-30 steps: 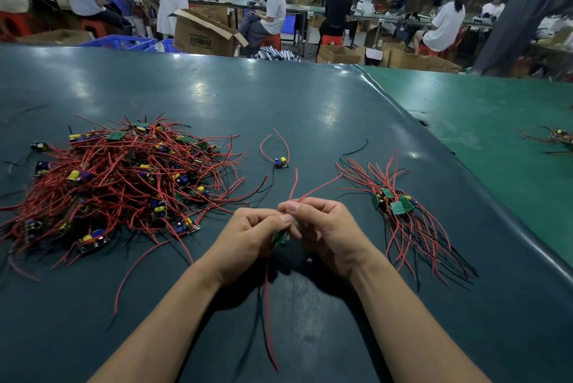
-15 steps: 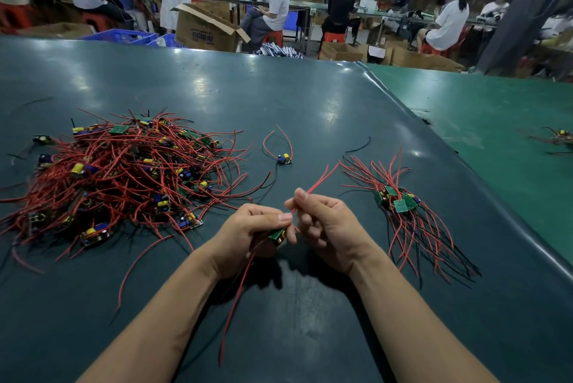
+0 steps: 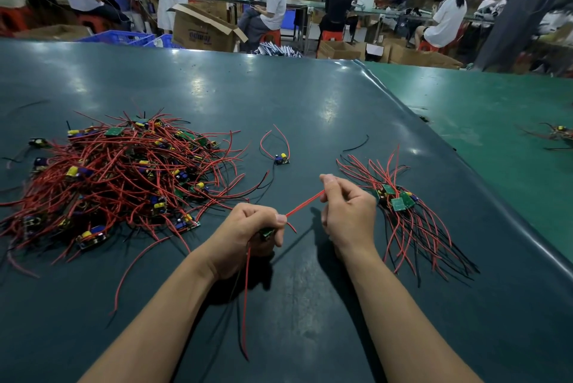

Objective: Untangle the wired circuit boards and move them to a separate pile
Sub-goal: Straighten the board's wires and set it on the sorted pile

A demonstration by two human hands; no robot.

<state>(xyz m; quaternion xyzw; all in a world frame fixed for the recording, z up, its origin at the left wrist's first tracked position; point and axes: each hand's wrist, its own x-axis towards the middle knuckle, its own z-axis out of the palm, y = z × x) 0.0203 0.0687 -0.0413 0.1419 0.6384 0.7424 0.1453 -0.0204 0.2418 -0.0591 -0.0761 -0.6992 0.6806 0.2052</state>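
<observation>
Gripping a small green circuit board in our left hand, fingers curled round it, we pinch its thin red wire in our right hand; the wire runs taut between the two. More red and black leads hang limp below the left fingers. Left of them sprawls the tangled pile of boards and springy red wires. Just right of the right fingers lies the sorted pile, flat green squares with wires fanned out. Beyond the fingers one single board rests on the smooth, glossy dark worktop.
</observation>
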